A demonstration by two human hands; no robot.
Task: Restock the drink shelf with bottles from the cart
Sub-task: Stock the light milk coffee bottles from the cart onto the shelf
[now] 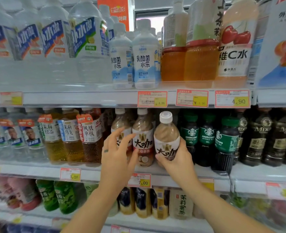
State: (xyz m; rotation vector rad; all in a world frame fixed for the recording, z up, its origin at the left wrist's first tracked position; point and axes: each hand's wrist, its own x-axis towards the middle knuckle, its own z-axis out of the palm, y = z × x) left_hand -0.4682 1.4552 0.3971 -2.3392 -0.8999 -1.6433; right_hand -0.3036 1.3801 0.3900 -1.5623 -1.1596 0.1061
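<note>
- Two bare forearms [91, 207] reach up from below toward the middle shelf [38, 170].
- The right grip [175, 158] is wrapped round the lower half of a coffee bottle [166, 137]. The bottle's long axis is nearly upright, white cap on top, at the shelf's front edge.
- The left grip [117, 152] is released, fingers spread at the shelved matching bottles [143, 140]. I cannot tell whether it touches them.
- The held bottle stands between those bottles and the green-capped Americano bottles [207, 137]. Its slot probably lies straight behind it, so the right arm is nearer.

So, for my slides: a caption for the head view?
Right hand holds a coffee bottle at the shelf; open left hand by shelved bottles.
</note>
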